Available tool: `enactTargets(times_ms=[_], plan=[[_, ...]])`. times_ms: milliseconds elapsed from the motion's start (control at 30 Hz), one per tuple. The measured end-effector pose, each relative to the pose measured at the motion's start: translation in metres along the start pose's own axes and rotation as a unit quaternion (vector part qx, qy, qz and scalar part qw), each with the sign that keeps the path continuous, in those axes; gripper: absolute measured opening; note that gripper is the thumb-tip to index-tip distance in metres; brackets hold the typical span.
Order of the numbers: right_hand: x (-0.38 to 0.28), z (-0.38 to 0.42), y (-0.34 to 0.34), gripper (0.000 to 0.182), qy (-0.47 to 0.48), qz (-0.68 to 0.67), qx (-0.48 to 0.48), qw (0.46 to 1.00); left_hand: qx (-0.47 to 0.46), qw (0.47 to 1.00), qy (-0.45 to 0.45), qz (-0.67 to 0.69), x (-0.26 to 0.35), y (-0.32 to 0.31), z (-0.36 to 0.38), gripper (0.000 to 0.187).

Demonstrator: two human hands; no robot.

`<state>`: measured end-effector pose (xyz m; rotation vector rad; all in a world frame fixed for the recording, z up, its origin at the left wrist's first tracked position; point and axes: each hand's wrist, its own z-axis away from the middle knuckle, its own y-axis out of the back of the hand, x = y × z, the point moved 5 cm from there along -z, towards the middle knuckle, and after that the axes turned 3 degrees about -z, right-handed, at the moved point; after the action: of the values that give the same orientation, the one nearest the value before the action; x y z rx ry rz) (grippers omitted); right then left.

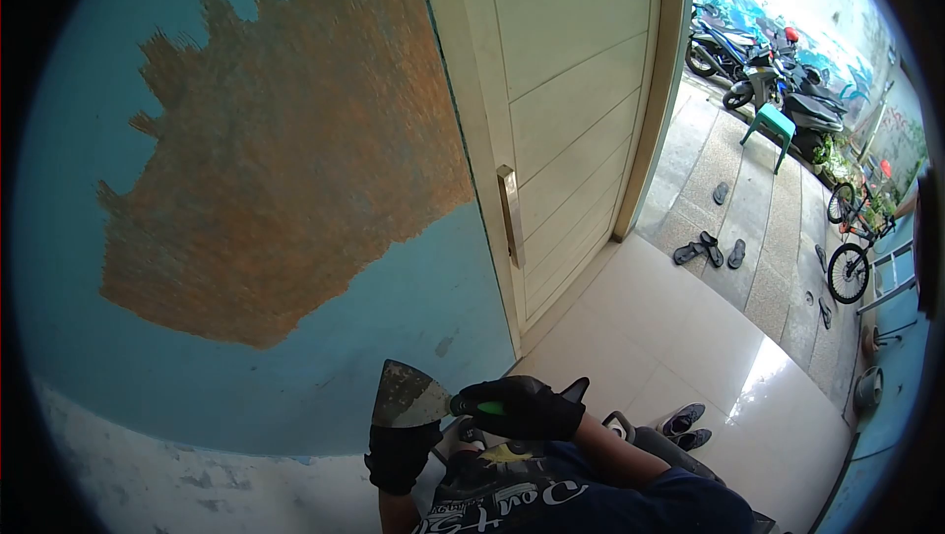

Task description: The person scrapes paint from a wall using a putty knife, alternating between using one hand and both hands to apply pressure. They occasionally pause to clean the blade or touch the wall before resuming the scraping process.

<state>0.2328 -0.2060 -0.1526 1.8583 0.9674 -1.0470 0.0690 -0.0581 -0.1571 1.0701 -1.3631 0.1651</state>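
My right hand [527,410], in a black glove, is closed around the green handle of a scraper [408,396]. Its wide metal blade points left and is smeared with pale residue. Just under the blade is my left hand [404,457], also in a black glove, its top overlapping the blade's lower edge; its fingers are mostly hidden. Both hands are low in front of my dark printed shirt. Ahead rises a blue wall [394,313] with a large, ragged-edged brown patch [285,150].
Right of the wall stands a cream door [576,91] with a metal handle [511,216]. Shoes [682,421] sit on the tiled floor [640,327]. Outside are sandals [711,249], a green stool [773,123], motorbikes [812,106] and a bicycle [849,268].
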Motion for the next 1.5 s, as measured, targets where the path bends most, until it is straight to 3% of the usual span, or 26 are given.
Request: enactTargets(times_ms=[200,300,667,733,867,933,967,1033,1133,1200,1300,1467,1500], plan=[[0.009,0.002,-0.005,0.034,-0.083,-0.05,-0.032,0.995,-0.011,1.0,-0.004,-0.003,-0.009,0.0,0.002,0.031],[0.011,0.003,-0.006,0.036,-0.022,-0.017,-0.005,1.0,-0.02,1.0,-0.004,-0.003,-0.011,-0.003,-0.001,0.031],[0.006,0.004,-0.003,0.036,-0.081,-0.022,-0.049,0.995,-0.027,1.0,-0.004,-0.006,-0.018,-0.007,-0.002,0.03],[0.002,0.005,-0.002,0.038,-0.108,-0.032,-0.064,0.992,-0.046,0.985,-0.097,-0.135,-0.018,-0.008,-0.001,0.029],[-0.003,0.005,0.0,0.038,-0.099,-0.039,-0.059,0.993,-0.027,0.987,-0.105,-0.116,-0.012,-0.007,-0.001,0.028],[-0.002,0.006,0.001,0.038,-0.098,-0.04,-0.057,0.993,-0.052,0.965,-0.171,-0.193,-0.008,-0.009,0.0,0.029],[0.001,0.007,0.0,0.038,-0.109,-0.038,-0.06,0.991,-0.052,0.965,-0.172,-0.193,-0.007,-0.01,0.0,0.029],[0.005,0.009,-0.001,0.038,-0.121,-0.037,-0.062,0.99,-0.061,0.995,-0.042,-0.067,-0.015,-0.01,-0.001,0.03],[0.009,0.01,-0.001,0.038,-0.116,-0.033,-0.061,0.991,-0.069,0.994,-0.033,-0.074,-0.025,-0.013,-0.001,0.032],[0.007,0.01,0.0,0.032,-0.062,-0.019,-0.027,0.998,-0.053,0.993,-0.044,-0.097,-0.015,-0.013,-0.001,0.033],[0.004,0.011,0.004,0.039,-0.13,-0.016,-0.073,0.989,-0.035,0.993,-0.048,-0.107,-0.009,-0.015,-0.001,0.035],[0.009,0.014,0.005,0.038,-0.121,-0.038,-0.064,0.99,-0.044,0.992,-0.071,-0.096,0.001,-0.016,-0.001,0.036],[0.009,0.014,0.005,0.037,-0.114,-0.043,-0.064,0.99,-0.057,0.996,-0.022,-0.057,0.008,-0.017,-0.002,0.034]])
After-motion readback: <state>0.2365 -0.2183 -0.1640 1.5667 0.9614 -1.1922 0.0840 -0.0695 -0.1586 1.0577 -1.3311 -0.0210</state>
